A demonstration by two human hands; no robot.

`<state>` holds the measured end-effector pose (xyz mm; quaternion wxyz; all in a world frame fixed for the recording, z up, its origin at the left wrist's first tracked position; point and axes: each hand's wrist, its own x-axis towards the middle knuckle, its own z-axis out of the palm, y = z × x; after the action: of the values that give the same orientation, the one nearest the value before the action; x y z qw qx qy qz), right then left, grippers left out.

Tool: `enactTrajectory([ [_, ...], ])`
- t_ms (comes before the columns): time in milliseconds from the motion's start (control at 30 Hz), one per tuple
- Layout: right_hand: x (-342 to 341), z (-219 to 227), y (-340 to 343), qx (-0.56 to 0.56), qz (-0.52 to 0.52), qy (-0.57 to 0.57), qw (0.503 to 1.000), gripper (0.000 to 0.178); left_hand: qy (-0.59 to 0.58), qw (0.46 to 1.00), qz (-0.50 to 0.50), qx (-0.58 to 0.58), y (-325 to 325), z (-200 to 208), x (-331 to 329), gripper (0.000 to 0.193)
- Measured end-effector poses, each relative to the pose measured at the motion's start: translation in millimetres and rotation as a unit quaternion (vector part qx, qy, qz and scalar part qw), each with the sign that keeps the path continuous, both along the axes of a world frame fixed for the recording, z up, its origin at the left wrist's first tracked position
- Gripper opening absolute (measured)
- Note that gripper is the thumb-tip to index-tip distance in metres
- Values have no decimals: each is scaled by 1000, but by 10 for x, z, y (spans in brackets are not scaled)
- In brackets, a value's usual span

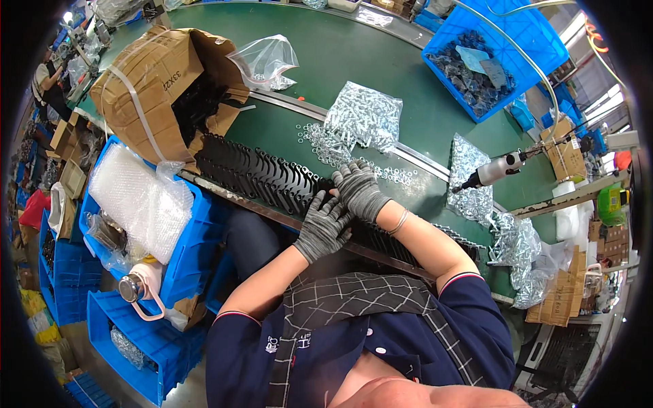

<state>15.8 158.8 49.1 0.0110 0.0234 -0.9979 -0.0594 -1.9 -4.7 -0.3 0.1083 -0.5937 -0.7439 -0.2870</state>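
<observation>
While the black bracket row (272, 180) is running lengthwise along the near edge of the tabletop (340, 54), I'm remotely watching the left hand (321, 228) and right hand (360, 192) resting bent fingers over it. Whether they're pinching, I cannot tell.

green bench (326, 41) curving across the middle, pretty big | metal rail (292, 103) running along it | scuffed beam (575, 196) off to the right | bright strips (602, 107) upper right, windows or lamps, hard to tell | tiny light (67, 18) glaring upper left | greyish floor (197, 389) peeking out lower left
</observation>
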Motion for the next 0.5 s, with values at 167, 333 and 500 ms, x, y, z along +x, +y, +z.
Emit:
enactTrajectory([
  [167, -37, 50, -24, 35, 0, -19, 999, 41, 2, 1000, -1, -3, -4, -17, 7, 44],
  [333, -37, -10, 0, 6, -13, -54, 998, 42, 11, 1000, 3, 18, 15, -5, 14, 43],
  [500, -77, 21, -10, 16, 0, -49, 999, 42, 9, 1000, 6, 8, 13, -26, 8, 42],
])
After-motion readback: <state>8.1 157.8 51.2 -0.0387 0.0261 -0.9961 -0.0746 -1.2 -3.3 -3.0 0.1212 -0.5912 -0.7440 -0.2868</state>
